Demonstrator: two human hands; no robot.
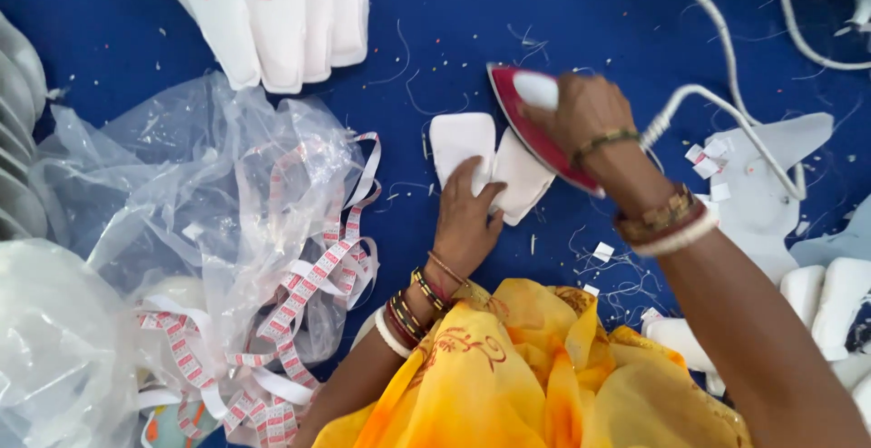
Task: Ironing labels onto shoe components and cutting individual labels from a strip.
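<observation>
On the blue cloth floor (472, 49), the left hand (467, 216) lies flat, pinning two white padded fabric pieces (490, 168) while the right hand (585, 112) grips a red-and-white electric iron (535, 135) over them; finished-looking white pieces (272, 12) are stacked beyond, and more wait at right (830, 303).

Two white fabric pads (490, 162) lie flat, overlapping, on the blue cloth (454, 30). A red-soled iron (535, 126) tilts over their right edge.

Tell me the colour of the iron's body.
Red iron, white handle, held in the right hand; head view.
</observation>
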